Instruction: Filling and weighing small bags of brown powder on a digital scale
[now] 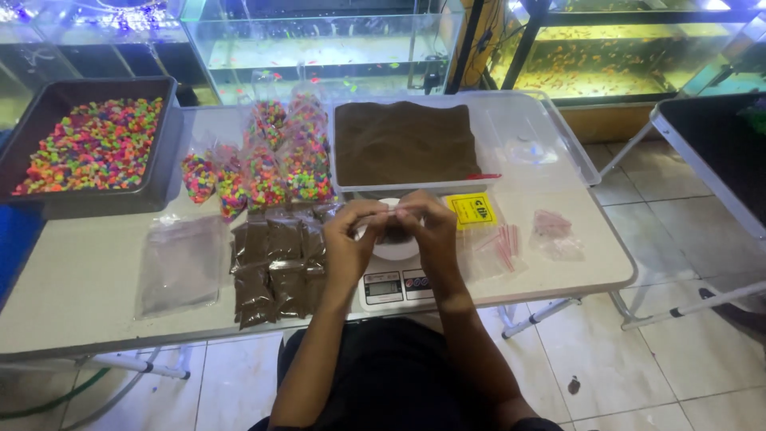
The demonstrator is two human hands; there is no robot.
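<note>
Brown-filled small bag [395, 229] sits at frame centre, pinched along its top edge between left hand [349, 239] and right hand [431, 231], just above a white scale [391, 275]. Filled brown packets [275, 267] lie left of the hands. Beyond, a clear tub of brown sand [404, 142] occupies upper centre.

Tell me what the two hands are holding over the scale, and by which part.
Both the left hand and right hand pinch the top edge of a small clear plastic bag of brown powder, above the white digital kitchen scale.

Bag [393, 227] mostly behind hands.
</note>
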